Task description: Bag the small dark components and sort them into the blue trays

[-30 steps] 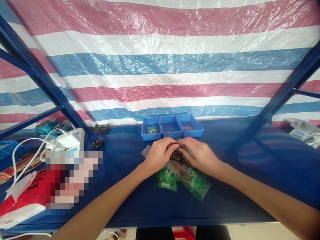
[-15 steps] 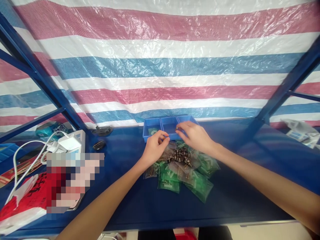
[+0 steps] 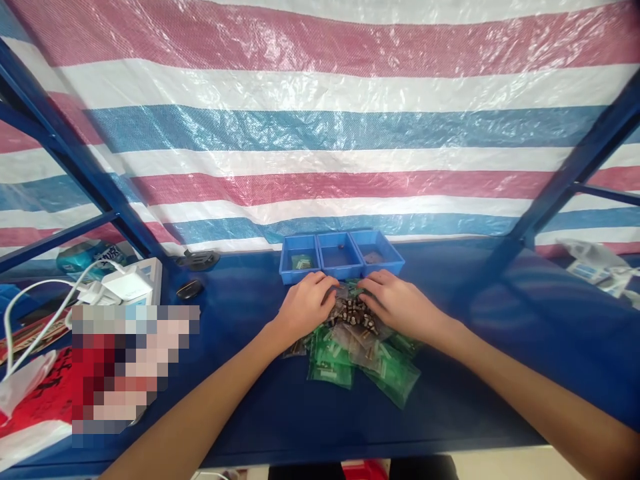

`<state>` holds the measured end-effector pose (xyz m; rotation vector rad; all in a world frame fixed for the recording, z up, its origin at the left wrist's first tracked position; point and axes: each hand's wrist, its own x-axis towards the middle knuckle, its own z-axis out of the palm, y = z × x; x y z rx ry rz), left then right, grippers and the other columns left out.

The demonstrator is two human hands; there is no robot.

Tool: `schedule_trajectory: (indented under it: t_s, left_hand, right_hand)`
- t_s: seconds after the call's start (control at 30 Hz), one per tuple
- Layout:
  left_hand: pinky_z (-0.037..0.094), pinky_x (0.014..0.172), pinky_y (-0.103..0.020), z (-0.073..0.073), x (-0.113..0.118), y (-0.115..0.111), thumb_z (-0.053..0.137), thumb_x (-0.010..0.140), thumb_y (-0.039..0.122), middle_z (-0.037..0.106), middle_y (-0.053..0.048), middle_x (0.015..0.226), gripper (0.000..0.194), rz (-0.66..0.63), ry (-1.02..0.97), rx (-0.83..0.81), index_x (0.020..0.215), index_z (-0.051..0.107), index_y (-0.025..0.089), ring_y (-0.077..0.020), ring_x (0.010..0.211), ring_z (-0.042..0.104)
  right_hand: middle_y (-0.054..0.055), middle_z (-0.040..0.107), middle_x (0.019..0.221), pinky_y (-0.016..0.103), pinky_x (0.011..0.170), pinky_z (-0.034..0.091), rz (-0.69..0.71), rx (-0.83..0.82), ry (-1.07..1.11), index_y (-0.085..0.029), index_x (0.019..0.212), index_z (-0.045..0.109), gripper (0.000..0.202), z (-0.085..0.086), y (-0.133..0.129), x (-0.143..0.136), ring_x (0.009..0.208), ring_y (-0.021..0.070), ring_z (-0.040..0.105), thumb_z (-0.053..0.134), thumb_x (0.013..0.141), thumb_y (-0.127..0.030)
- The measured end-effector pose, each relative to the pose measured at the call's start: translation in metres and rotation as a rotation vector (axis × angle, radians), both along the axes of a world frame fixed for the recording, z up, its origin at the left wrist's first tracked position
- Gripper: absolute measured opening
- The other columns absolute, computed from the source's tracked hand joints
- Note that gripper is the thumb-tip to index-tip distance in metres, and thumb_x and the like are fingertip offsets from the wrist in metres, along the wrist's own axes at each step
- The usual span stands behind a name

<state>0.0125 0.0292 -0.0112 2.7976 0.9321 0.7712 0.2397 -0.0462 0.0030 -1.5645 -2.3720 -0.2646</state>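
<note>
A pile of small clear and green plastic bags lies on the blue table, with a heap of small dark and brass-coloured pieces (image 3: 353,313) on top. My left hand (image 3: 306,305) rests at the pile's left side, fingers curled over the bags and thumb apart from them. Opposite it, my right hand (image 3: 400,305) reaches over the right side in a similar cupped pose. Nothing is visibly held in either hand. Green bags (image 3: 331,363) spread towards me. Just behind the hands stands a blue three-compartment bin (image 3: 341,272). A green packet (image 3: 301,261) lies in its left compartment, a tiny dark piece in the middle, a brownish bag (image 3: 373,257) in the right.
On the left are a black mouse (image 3: 190,289), a white power strip with chargers (image 3: 131,283), cables and a red-and-white package (image 3: 40,393). Blue frame posts flank the table, with striped sheeting (image 3: 320,133) behind. A clear plastic bag (image 3: 600,267) lies far right.
Both hands have come down from near the bin's front edge onto the pile. The right hand has left the middle compartment, where a small dark piece now shows. The view has shifted slightly.
</note>
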Motion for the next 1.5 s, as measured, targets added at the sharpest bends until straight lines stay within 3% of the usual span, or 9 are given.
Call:
schedule_trajectory:
  t_s: [0.17,0.37,0.6,0.73,0.93,1.13,1.27,1.33,1.5]
  left_hand:
    - [0.053,0.072,-0.031,0.000,0.003,-0.003,0.043,0.105,0.030,0.069,-0.008,0.108,0.029,-0.010,0.087,0.053,0.119,0.066,0.020,-0.0238,0.099,0.062]
    - [0.053,0.076,-0.035,0.002,0.003,-0.003,0.049,0.103,0.034,0.071,-0.008,0.115,0.031,-0.003,0.088,-0.006,0.127,0.063,0.019,-0.0270,0.106,0.061]
    - [0.051,0.079,-0.035,0.002,0.005,-0.001,0.054,0.101,0.030,0.071,-0.006,0.105,0.021,-0.042,-0.010,-0.171,0.111,0.071,0.021,-0.0242,0.098,0.063]
    - [0.047,0.079,-0.037,0.001,0.007,-0.004,0.045,0.104,0.024,0.070,-0.006,0.097,0.027,-0.038,0.008,-0.070,0.098,0.071,0.019,-0.0231,0.091,0.060]
    - [0.047,0.087,-0.037,0.007,0.009,-0.014,0.038,0.107,0.023,0.069,-0.007,0.099,0.028,-0.074,-0.217,0.060,0.100,0.065,0.019,-0.0205,0.091,0.060]
    - [0.051,0.076,-0.030,0.008,0.010,-0.026,0.038,0.108,0.024,0.067,-0.006,0.103,0.021,-0.111,-0.264,0.006,0.117,0.057,0.020,-0.0177,0.091,0.065]
    - [0.049,0.056,-0.026,0.006,0.010,-0.028,0.039,0.106,0.027,0.058,-0.012,0.123,0.023,-0.098,-0.167,0.082,0.123,0.051,0.020,-0.0148,0.078,0.065]
    - [0.048,0.050,-0.024,0.006,0.009,-0.028,0.043,0.103,0.029,0.053,-0.015,0.130,0.022,-0.085,-0.121,0.142,0.122,0.052,0.020,-0.0170,0.082,0.066]
    - [0.055,0.058,-0.028,0.006,0.010,-0.027,0.045,0.103,0.031,0.051,-0.016,0.131,0.024,-0.055,-0.129,0.222,0.122,0.055,0.020,-0.0222,0.097,0.065]
  right_hand:
    - [0.012,0.067,0.101,0.041,0.077,0.057,0.045,-0.031,0.057,-0.019,0.105,0.068,0.019,-0.006,0.006,0.004,0.096,0.0283,0.063,0.051,0.102,-0.025]
    - [0.013,0.066,0.109,0.048,0.088,0.056,0.128,-0.057,0.123,-0.018,0.109,0.069,0.023,-0.008,0.003,0.001,0.105,0.0299,0.063,0.048,0.103,-0.025]
    - [0.012,0.066,0.106,0.048,0.086,0.057,0.132,-0.066,0.199,-0.019,0.106,0.070,0.024,-0.012,0.004,0.001,0.101,0.0287,0.062,0.047,0.103,-0.028]
    - [0.012,0.068,0.107,0.049,0.088,0.058,0.111,-0.064,0.218,-0.019,0.110,0.068,0.022,-0.014,0.005,0.000,0.103,0.0294,0.063,0.049,0.103,-0.026]
    - [0.014,0.068,0.122,0.048,0.095,0.057,0.079,0.033,0.366,-0.019,0.133,0.057,0.033,-0.006,-0.001,-0.007,0.117,0.0306,0.063,0.053,0.101,-0.030]
    - [0.008,0.071,0.095,0.037,0.076,0.055,0.135,0.003,0.504,-0.022,0.097,0.067,0.023,0.007,-0.007,-0.015,0.090,0.0245,0.067,0.045,0.104,-0.027]
    - [0.005,0.070,0.083,0.032,0.059,0.049,0.055,-0.046,0.664,-0.022,0.090,0.068,0.027,0.006,-0.004,-0.013,0.070,0.0203,0.063,0.048,0.103,-0.036]
    - [0.003,0.069,0.079,0.030,0.056,0.047,0.029,-0.108,0.759,-0.022,0.088,0.069,0.030,0.006,-0.003,-0.011,0.065,0.0188,0.060,0.050,0.102,-0.042]
    - [0.003,0.067,0.074,0.030,0.057,0.049,0.035,-0.220,0.897,-0.021,0.081,0.071,0.041,0.009,-0.004,-0.011,0.067,0.0193,0.061,0.050,0.100,-0.050]
